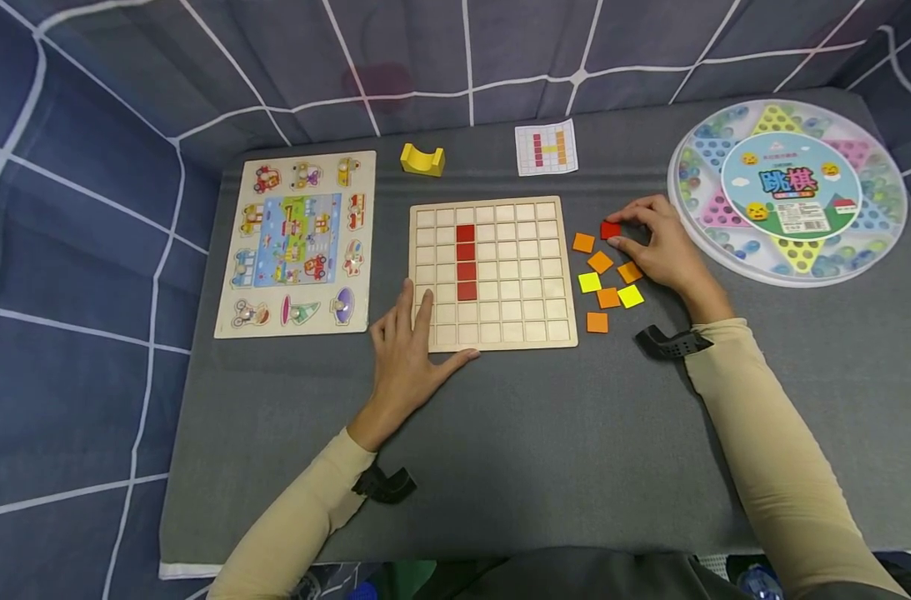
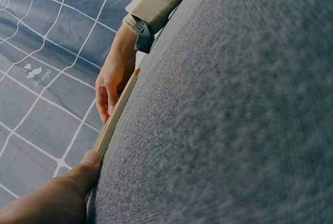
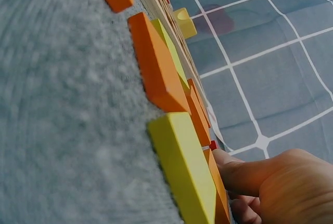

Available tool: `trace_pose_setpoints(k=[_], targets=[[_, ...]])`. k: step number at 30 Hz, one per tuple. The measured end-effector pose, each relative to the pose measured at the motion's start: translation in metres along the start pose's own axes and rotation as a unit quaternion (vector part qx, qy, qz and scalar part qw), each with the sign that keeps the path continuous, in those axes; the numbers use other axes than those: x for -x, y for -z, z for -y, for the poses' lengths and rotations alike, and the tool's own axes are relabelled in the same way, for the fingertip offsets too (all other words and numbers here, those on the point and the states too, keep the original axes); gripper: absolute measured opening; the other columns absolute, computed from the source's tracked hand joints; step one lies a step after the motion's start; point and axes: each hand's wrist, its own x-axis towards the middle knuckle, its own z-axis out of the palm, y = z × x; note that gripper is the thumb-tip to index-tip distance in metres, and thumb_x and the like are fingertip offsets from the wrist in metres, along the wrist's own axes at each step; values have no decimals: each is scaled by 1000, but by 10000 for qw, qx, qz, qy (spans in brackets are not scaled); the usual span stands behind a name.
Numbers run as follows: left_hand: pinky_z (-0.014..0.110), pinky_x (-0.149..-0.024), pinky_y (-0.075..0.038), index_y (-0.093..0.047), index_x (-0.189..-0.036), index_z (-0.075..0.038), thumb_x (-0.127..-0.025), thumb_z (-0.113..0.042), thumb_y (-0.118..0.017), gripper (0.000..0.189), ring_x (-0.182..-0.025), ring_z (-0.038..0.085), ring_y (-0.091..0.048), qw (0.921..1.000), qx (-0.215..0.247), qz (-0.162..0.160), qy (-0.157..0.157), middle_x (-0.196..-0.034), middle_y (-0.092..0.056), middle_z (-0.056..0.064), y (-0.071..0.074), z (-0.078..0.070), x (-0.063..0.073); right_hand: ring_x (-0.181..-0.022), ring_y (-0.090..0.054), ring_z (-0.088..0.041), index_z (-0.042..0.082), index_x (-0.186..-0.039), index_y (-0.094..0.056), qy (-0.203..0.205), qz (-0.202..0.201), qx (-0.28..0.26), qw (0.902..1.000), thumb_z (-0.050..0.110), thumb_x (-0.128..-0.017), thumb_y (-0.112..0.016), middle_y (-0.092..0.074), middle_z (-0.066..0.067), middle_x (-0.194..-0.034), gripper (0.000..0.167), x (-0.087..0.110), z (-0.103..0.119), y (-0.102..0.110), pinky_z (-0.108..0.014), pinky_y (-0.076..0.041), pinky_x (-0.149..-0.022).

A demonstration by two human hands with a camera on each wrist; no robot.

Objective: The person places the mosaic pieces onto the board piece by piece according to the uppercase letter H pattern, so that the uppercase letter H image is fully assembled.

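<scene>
Red tile [image 1: 608,229]: beyond the right edge of the grid board, at the far end of the loose tiles, between the right hand's thumb and finger.
Right hand [image 1: 661,246]: pinches the red tile; its back lies near the left rim of the round game.
Left hand [image 1: 404,362]: fingers straight and spread, gripping nothing; it rests at the board's near left corner, index finger over the left edge, thumb along the near one.
Grid board [image 1: 518,312]: flat on the counter [image 1: 538,467]; four red squares [image 1: 466,271] run unbroken down the third column from the left, second to fifth rows from the far edge.
Loose tiles [image 1: 608,297]: five orange and two yellow, scattered just beside the board's right edge.
Near side: a wide stretch of grey cloth between the board and the counter's front edge.
Left side: a narrow strip of cloth between board and picture puzzle [image 1: 353,304], which lies near the counter's left edge.
Far side: yellow block [image 1: 422,160] and pattern card [image 1: 547,148], near the checked curtain [image 1: 515,50].
Right side: round game [image 1: 788,146], well apart from the board.
</scene>
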Motion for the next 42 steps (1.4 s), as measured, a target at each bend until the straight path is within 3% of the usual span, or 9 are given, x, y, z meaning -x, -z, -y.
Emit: trace_pose_setpoints(k=[21,30,42], targets=[[56,-96,-26,-36,-151,-3,-71,-65,-76,109,-134,42,-36,9999,-32,6,151,-159,-23,24,4,4,4,-107,-41,-31,-5,-116,-67,102,114,-16,9999,4,-90,-69,-47,-22,-117,28,-8,8,-5,-32,-26,-87],[55,-94,-27,-37,-150,-2,-70,-65,-77,109,-133,43,-37,9997,-135,-98,151,-158,-25,26,6,6,6,-111,-40,-34,-3,-118,-67,-7,246,88,9997,6,-91,-68,-47,-21,-119,28,-11,11,-7,-43,-27,-92],[53,-95,-28,-36,-151,-5,-72,-71,-72,109,-136,37,-36,9992,-341,175,102,-160,-22,21,3,0,-2,-105,-46,-28,-3,-118,-67,-296,-94,198,9993,10,-91,-69,-53,-18,-116,30,1,11,1,-37,-31,-90]])
